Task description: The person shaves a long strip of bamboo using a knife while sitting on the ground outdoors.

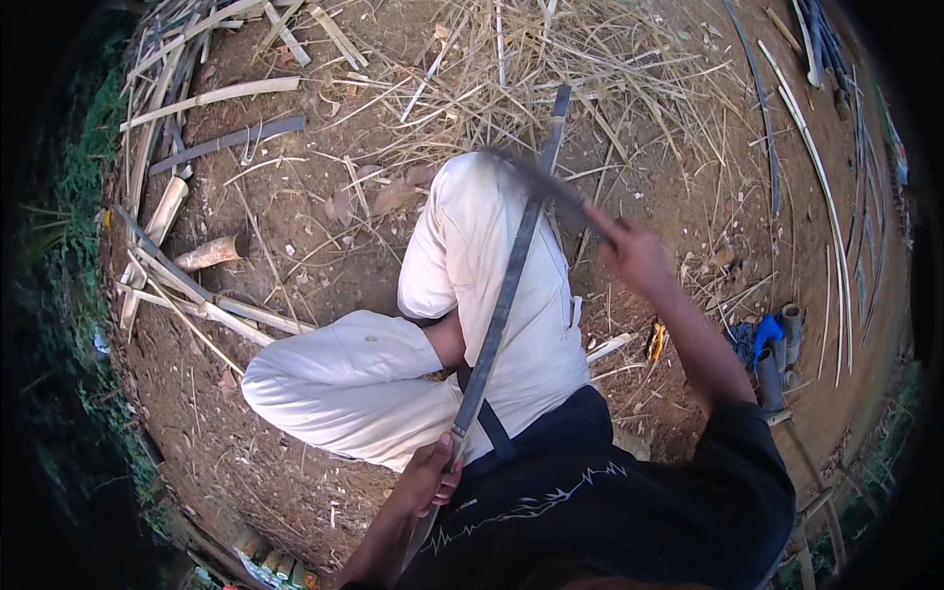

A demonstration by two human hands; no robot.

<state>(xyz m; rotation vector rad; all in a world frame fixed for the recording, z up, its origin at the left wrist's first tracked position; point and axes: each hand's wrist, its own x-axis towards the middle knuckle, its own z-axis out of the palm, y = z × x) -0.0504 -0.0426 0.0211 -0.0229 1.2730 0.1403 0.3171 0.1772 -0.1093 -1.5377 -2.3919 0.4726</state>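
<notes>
A long, dark, narrow bamboo strip [503,305] slants across my lap, over the pale trousers [462,211], and its far end reaches past my knee. My left hand [430,475] is closed around it close to my body, with a short length running on below the fingers. In my right hand [634,258], fingers wrapped round its handle, is a machete-like knife [551,189]. Its dark blade is smeared by motion and crosses the strip near my raised knee. Whether the edge touches the strip I cannot tell.
Thin shavings [590,59] cover the ground ahead. Split bamboo pieces [211,96] lie at the left, beside a short bamboo section [211,253]. Long strips [816,187] lie at the right. Nearer stand cut bamboo tubes [772,374] with a blue cloth-like thing [767,334].
</notes>
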